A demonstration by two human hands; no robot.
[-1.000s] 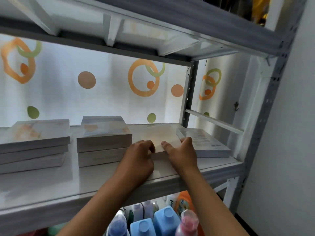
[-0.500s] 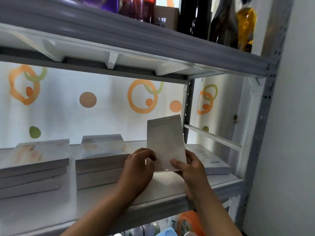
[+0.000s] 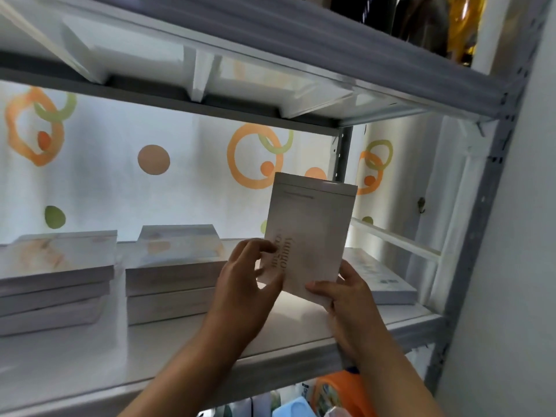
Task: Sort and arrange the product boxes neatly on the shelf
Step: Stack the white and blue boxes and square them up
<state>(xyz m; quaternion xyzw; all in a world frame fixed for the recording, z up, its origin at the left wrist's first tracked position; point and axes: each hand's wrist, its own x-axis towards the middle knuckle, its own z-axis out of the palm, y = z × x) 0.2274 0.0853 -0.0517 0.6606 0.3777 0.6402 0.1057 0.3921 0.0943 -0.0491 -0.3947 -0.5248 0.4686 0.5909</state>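
Between both hands [image 3: 301, 284], upright box [image 3: 310, 233]

Two bare forearms enter from the lower edge, each ending in a bare hand: the left hand [image 3: 243, 284] and the right hand [image 3: 346, 291]. No sleeve, glove, watch, ring or bracelet shows on either limb within the visible field; the arms are uncovered from the wrists down to where the edge cuts them off. Fingernails appear short and unpainted where they can be made out. Motion blur softens the left hand's fingers [image 3: 264, 246].
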